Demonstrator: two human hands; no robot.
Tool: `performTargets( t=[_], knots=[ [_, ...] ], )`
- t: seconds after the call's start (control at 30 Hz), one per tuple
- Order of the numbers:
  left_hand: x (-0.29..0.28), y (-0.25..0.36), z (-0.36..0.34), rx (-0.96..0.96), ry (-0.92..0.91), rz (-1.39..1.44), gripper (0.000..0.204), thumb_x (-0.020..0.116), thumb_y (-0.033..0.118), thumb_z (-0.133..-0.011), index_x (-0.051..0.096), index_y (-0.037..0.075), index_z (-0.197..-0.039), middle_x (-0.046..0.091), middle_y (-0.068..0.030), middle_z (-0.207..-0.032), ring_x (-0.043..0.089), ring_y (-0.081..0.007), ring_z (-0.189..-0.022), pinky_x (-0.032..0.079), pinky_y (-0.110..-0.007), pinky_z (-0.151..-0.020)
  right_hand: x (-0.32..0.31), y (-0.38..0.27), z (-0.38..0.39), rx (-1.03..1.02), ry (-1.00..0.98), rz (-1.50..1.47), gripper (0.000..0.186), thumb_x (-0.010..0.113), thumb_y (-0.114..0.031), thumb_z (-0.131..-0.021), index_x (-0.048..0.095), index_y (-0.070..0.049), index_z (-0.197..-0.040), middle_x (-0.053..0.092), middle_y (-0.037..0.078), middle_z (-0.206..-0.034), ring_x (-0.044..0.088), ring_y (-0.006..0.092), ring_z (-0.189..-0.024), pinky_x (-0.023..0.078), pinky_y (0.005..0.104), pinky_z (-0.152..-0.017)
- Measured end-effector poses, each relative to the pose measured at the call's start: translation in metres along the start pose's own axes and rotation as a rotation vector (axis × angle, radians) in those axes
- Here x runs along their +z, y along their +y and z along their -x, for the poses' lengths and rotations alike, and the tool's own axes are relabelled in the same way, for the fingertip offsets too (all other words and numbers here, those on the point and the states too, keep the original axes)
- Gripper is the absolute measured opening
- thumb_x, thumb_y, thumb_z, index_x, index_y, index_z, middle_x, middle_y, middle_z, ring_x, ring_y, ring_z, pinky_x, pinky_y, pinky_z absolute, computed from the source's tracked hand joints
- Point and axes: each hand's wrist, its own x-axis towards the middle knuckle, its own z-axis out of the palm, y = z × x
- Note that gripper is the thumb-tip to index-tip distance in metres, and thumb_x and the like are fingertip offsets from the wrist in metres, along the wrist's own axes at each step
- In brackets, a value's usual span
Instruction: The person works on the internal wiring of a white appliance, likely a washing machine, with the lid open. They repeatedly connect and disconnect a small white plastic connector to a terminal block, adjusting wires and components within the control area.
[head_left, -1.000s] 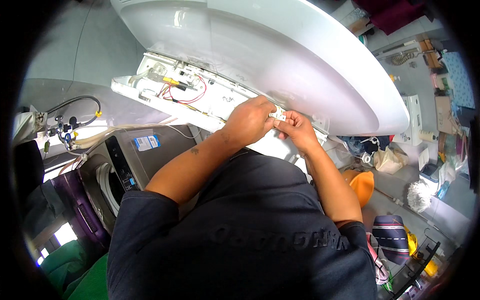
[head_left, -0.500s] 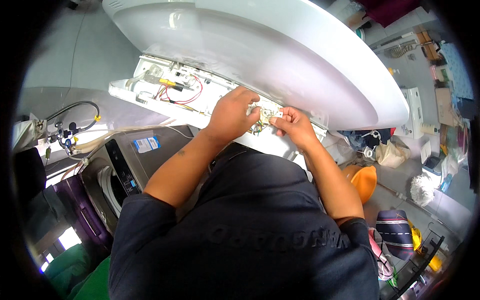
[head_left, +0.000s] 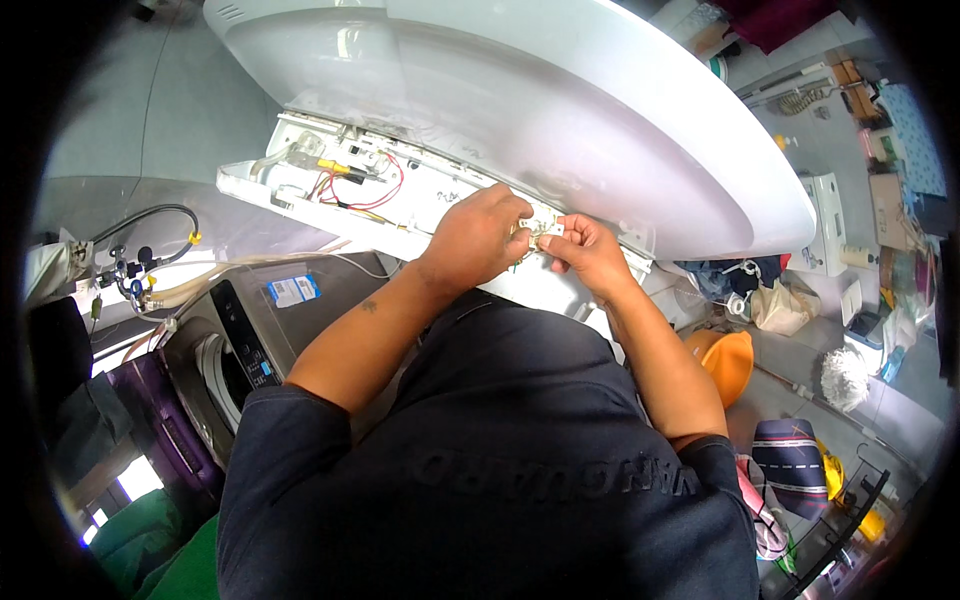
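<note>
A small pale part with thin wires (head_left: 541, 227) is pinched between my two hands over a long white tray-like housing (head_left: 425, 200). My left hand (head_left: 474, 238) has its thumb and fingers closed on the left side of the part. From the right, my right hand (head_left: 592, 254) grips its other side between thumb and fingertips. The fingers hide much of it, so its exact kind is unclear. Red wires (head_left: 402, 180) and a yellow connector (head_left: 332, 165) lie in the housing left of my hands.
Beyond the housing rises a large, curved white appliance panel (head_left: 560, 120). A grey front-loading washing machine (head_left: 335, 300) stands at the left, with hoses and a valve (head_left: 130, 270) nearby. To the right are an orange basin (head_left: 722, 362) and a white fluffy duster (head_left: 845, 378).
My left hand has shifted slightly right, its fingers coming down onto the part. My right hand stays almost in place, holding the other side.
</note>
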Motion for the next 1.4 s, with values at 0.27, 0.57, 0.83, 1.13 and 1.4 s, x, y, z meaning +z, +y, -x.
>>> performTargets(
  t=[0.27, 0.57, 0.83, 1.13, 1.4],
  knots=[
    [0.0045, 0.0004, -0.002, 0.042, 0.013, 0.023, 0.021, 0.072, 0.009, -0.077, 0.065, 0.003, -0.096, 0.061, -0.0119, -0.088, 0.064, -0.0298, -0.08, 0.053, -0.04, -0.07, -0.0005, -0.0007, -0.0013, 0.008, -0.004, 0.03, 0.031, 0.075, -0.011, -0.086, 0.058, 0.001, -0.109, 0.065, 0.001, -0.077, 0.056, 0.0054, -0.059, 0.043, 0.018, -0.054],
    [0.0053, 0.0009, -0.004, 0.047, 0.006, 0.031, 0.021, 0.071, 0.008, -0.077, 0.065, 0.003, -0.096, 0.06, -0.0126, -0.089, 0.064, -0.0303, -0.079, 0.053, -0.04, -0.07, -0.0017, 0.0007, -0.0026, 0.013, -0.005, 0.032, 0.033, 0.076, -0.012, -0.086, 0.057, 0.001, -0.11, 0.064, 0.0, -0.074, 0.056, 0.005, -0.059, 0.043, 0.0181, -0.054],
    [0.0053, -0.0004, -0.0056, 0.057, -0.013, 0.024, 0.022, 0.07, 0.007, -0.077, 0.066, 0.003, -0.098, 0.061, -0.0126, -0.09, 0.064, -0.0317, -0.08, 0.053, -0.04, -0.071, -0.0033, 0.0022, -0.0033, 0.001, -0.023, 0.04, 0.021, 0.073, -0.012, -0.09, 0.06, -0.002, -0.104, 0.066, 0.0, -0.078, 0.056, 0.0063, -0.06, 0.044, 0.0204, -0.057],
    [0.0063, -0.0022, -0.008, 0.035, -0.03, 0.033, 0.017, 0.07, 0.007, -0.078, 0.069, 0.005, -0.095, 0.063, -0.0123, -0.091, 0.065, -0.0313, -0.081, 0.053, -0.04, -0.072, -0.003, 0.0002, -0.0015, 0.01, -0.013, 0.06, 0.02, 0.072, -0.012, -0.09, 0.061, -0.003, -0.104, 0.066, 0.0, -0.078, 0.057, 0.0061, -0.06, 0.044, 0.0203, -0.057],
    [0.0057, 0.0005, -0.0095, 0.0, -0.043, 0.026, 0.017, 0.07, 0.007, -0.077, 0.068, 0.005, -0.095, 0.063, -0.0117, -0.089, 0.065, -0.0305, -0.081, 0.053, -0.039, -0.072, -0.0004, -0.0009, -0.0008, -0.003, -0.006, 0.021, 0.026, 0.075, -0.012, -0.086, 0.06, -0.001, -0.104, 0.064, -0.001, -0.074, 0.055, 0.0043, -0.058, 0.043, 0.0176, -0.054]
  ],
)
